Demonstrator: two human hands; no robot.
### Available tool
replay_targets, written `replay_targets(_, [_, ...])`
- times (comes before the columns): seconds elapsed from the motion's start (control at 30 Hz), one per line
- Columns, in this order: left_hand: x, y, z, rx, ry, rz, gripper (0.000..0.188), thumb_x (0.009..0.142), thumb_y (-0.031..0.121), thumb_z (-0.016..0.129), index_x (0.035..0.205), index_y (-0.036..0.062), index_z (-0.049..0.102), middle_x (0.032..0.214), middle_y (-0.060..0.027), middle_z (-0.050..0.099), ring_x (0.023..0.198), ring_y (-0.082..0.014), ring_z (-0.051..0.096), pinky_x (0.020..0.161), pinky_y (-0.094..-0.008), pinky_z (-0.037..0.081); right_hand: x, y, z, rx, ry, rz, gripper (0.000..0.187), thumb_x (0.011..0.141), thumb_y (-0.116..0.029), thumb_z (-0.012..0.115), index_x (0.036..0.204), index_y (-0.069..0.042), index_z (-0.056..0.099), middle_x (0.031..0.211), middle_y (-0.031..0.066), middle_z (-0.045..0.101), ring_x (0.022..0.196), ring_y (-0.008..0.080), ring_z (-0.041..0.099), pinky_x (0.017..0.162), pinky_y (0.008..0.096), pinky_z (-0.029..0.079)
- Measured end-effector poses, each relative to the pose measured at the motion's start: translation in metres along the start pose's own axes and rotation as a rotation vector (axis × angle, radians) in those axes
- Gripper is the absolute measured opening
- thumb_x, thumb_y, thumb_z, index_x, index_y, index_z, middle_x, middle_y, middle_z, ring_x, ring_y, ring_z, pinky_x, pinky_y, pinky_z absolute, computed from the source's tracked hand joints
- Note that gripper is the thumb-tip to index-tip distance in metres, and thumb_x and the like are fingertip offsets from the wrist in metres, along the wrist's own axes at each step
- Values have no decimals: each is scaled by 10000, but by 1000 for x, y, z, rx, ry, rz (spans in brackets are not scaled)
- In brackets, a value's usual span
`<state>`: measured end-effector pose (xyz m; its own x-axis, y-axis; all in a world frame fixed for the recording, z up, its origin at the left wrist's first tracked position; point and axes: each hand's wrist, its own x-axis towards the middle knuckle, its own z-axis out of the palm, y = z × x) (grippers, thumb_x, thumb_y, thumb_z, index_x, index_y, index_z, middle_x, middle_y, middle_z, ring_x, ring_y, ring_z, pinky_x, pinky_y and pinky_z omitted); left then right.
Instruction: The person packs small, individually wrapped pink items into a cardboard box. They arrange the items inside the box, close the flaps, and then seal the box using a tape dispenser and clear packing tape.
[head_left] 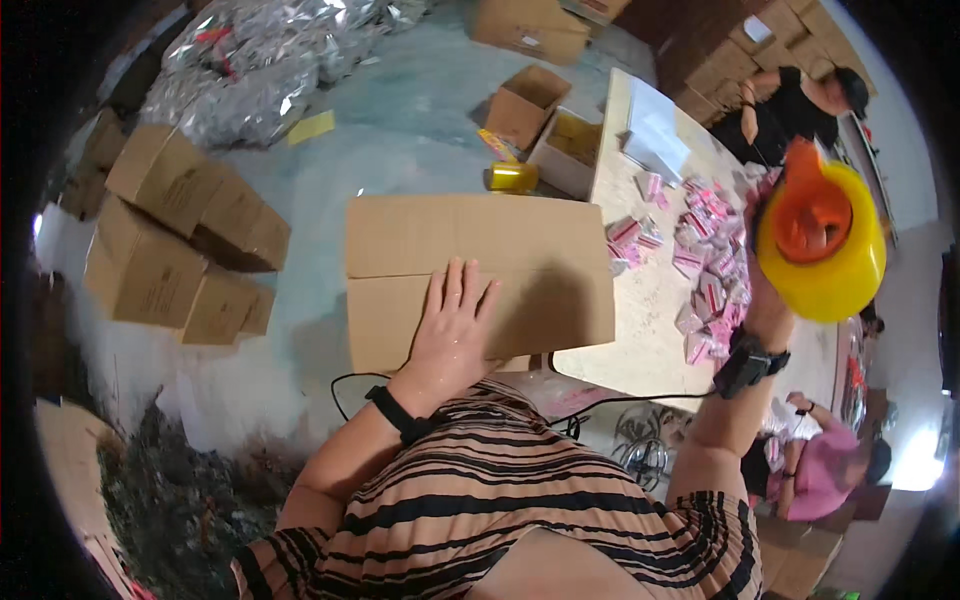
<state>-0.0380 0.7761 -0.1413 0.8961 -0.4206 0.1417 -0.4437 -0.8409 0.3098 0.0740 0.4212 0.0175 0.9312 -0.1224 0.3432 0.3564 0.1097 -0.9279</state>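
A closed cardboard box [480, 235] sits in front of me, its top flaps meeting along a seam. My left hand [455, 325] lies flat on the near flap with the fingers stretched out. Raised to the right, beside the table, my right hand [768, 308] grips an orange tape dispenser [800, 170] loaded with a thick roll of yellow tape [862, 250]. The roll hides most of those fingers. I wear a black band on each wrist.
Small pink-and-white packets [712, 290] lie piled on the pale table [590, 345] at right. Two people [800, 115] are beyond it. Open cartons [520, 105] and a yellow tape roll [512, 178] sit ahead. Folded cartons [165, 255] stand left, near silvery plastic bags [250, 75].
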Motion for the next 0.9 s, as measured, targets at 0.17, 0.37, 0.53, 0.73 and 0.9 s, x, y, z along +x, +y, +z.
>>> replay_targets(0.17, [-5,-4,3,51,57,-16,930,685,533,720,1403,24,419,1436,-285,351,1364,-450,292,1151,-532,186,60,56,164,592,-652,188,567,942,-392,526,1362,-20,447,1192,198,615,1026,307,639,908,427,529])
replay_targets(0.37, [-6,-2,-16,133,19,-4,957,581,459,808,1364,40,450,1401,-248,414,1358,-422,320,1155,-525,196,87,136,264,782,-833,530,484,939,-374,555,1346,-116,502,1202,204,585,960,305,607,835,406,515])
replay_targets(0.53, [-13,-7,-1,62,55,-27,1027,552,447,824,1405,63,401,1473,-219,345,1397,-402,274,1175,-510,174,100,228,285,972,-858,1084,421,924,-382,529,1266,-140,571,1237,77,608,1077,301,566,879,453,500])
replay_targets(0.73, [-12,-4,-5,42,46,-52,1026,553,438,824,1413,76,399,1504,-223,296,1420,-373,243,1185,-503,143,83,292,281,710,-1092,1086,352,931,-307,558,1221,-109,576,1161,68,630,971,255,614,812,421,539])
replay_targets(0.9, [-12,-7,-8,-8,53,-70,1018,552,442,816,1420,94,412,1507,-252,271,1422,-402,219,1181,-507,150,61,288,275,572,-972,1027,323,924,-237,593,1182,-43,580,1021,78,641,859,269,632,768,427,548])
